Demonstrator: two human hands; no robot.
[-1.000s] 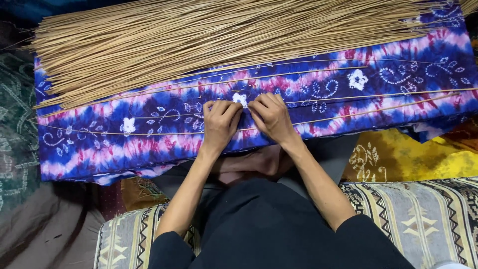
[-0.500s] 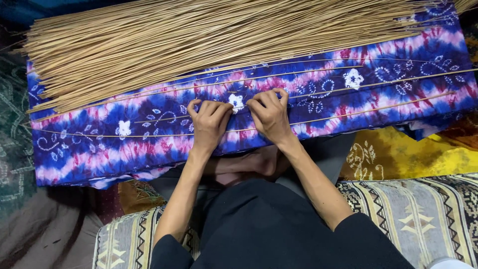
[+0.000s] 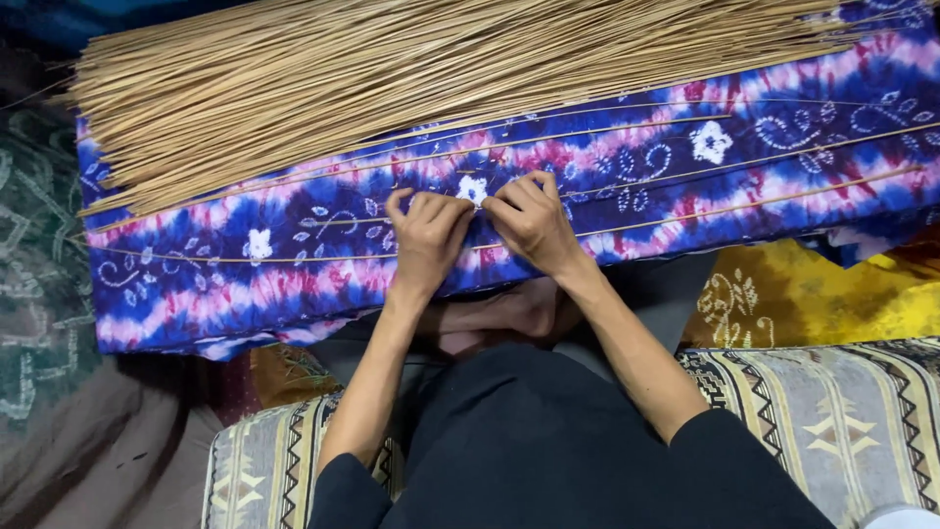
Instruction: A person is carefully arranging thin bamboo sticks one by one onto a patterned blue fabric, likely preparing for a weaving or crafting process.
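blue-purple tie-dye cloth under stick pile. left hand, right hand since last second unmoved, fingers curled together, pinching thin stick on cloth; work continues at same spot.

Seat: striped cushion with tan, black and cream geometric patterns, running along the bottom edge.
Right side: yellow cloth with pale leafy print, kinda crumpled above that cushion.
Left side: dark green patterned fabric, then plain grey-brown cloth below it.
Light: dim, top corner pretty much in shadow.
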